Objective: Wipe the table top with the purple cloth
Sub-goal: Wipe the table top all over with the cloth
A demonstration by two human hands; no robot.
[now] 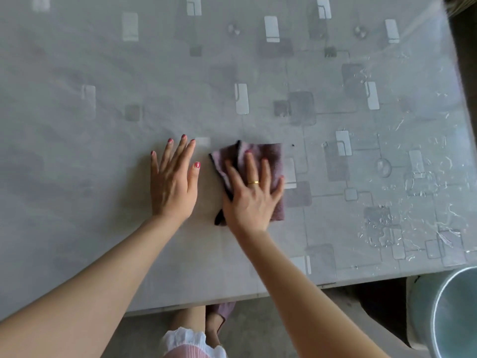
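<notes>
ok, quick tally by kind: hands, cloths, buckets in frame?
Hands: 2, left hand flat on the table top, right hand pressing the cloth
Cloths: 1, purple cloth
Buckets: 1, metal bucket off the table, lower right
Total: 4

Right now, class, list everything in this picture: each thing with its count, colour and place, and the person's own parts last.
table: one, grey with a pattern of squares, fills most of the view
cloth: one, purple, folded, on the table near the middle
water: droplets and streaks, clear, on the table's right side
bucket: one, pale metal, lower right, below the table's edge
left hand: one, flat on the table, left of the cloth
right hand: one, gold ring, pressing flat on the cloth
</notes>
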